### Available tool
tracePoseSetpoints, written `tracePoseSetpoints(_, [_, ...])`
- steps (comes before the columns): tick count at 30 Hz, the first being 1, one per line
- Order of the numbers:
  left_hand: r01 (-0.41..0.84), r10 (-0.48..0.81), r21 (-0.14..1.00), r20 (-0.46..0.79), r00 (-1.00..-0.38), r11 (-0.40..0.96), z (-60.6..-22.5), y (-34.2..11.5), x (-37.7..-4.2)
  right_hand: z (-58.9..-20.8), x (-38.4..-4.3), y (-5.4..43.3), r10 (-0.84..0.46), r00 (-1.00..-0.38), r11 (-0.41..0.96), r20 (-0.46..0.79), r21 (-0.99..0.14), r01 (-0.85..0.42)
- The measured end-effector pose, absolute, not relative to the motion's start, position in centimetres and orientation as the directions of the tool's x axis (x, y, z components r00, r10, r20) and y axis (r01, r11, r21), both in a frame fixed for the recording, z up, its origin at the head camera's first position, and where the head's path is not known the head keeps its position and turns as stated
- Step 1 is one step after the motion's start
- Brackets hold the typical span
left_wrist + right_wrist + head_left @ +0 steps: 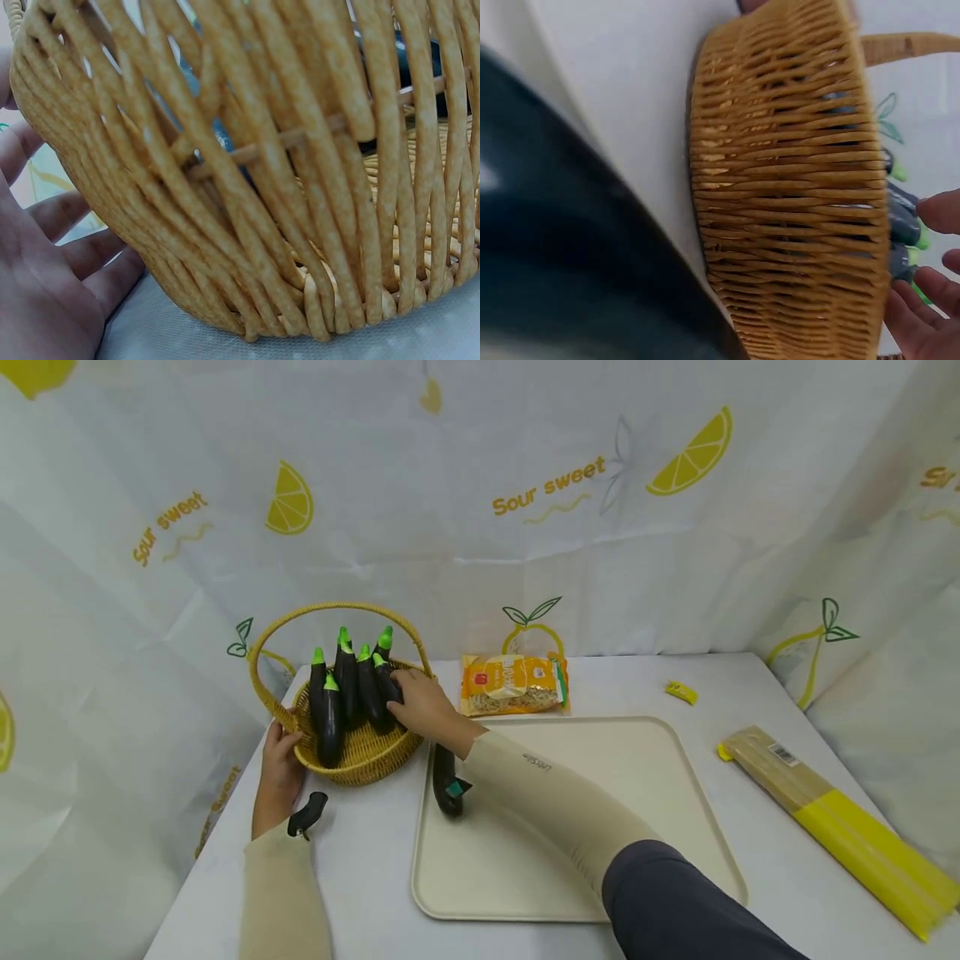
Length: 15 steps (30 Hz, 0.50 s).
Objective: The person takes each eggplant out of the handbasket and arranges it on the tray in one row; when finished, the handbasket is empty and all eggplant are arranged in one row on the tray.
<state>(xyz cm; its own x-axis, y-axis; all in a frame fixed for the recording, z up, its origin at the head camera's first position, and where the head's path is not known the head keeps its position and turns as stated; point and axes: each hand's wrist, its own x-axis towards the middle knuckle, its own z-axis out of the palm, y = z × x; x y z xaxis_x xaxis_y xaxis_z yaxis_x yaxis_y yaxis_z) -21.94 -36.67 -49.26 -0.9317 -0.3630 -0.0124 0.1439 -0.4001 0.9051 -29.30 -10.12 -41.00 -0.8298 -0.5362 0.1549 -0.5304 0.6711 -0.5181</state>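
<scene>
Several dark eggplants [348, 693] with bright green caps stand in a wicker basket [367, 764] with a tall hoop handle. My left hand [281, 764] touches the basket's left side. In the left wrist view its fingers [60, 214] lie spread along the outer wall. Over the basket's right rim reaches my right hand [427, 702], beside the rightmost front eggplant [385, 685]. Its fingers [937, 210] are spread apart in the right wrist view; contact with the eggplant is unclear. Another eggplant [444, 777] lies on the beige tray [600, 902], partly behind my right forearm.
Behind the tray lies an orange-and-clear food packet [513, 685]. A small yellow wrapped item [681, 692] sits at the back right. Along the right side lies a long yellow-and-tan pack [832, 822]. A printed white curtain [465, 527] encloses the table.
</scene>
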Motion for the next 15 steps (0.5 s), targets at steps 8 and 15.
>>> tracePoseSetpoints(8, [0.132,-0.357,0.914,-0.016,-0.934,-0.385,-49.6,-36.3,-21.8,-42.0,-30.9,-12.8,-0.494,-0.867,0.789,0.067,-0.385,-0.479])
tracePoseSetpoints(15, [0.139,-0.368,0.918,-0.008,-0.930,-0.371,-49.3,-36.8,-22.0,-42.0,-31.1,-13.4,-0.497,-0.864,0.799,0.085,-0.343,-0.493])
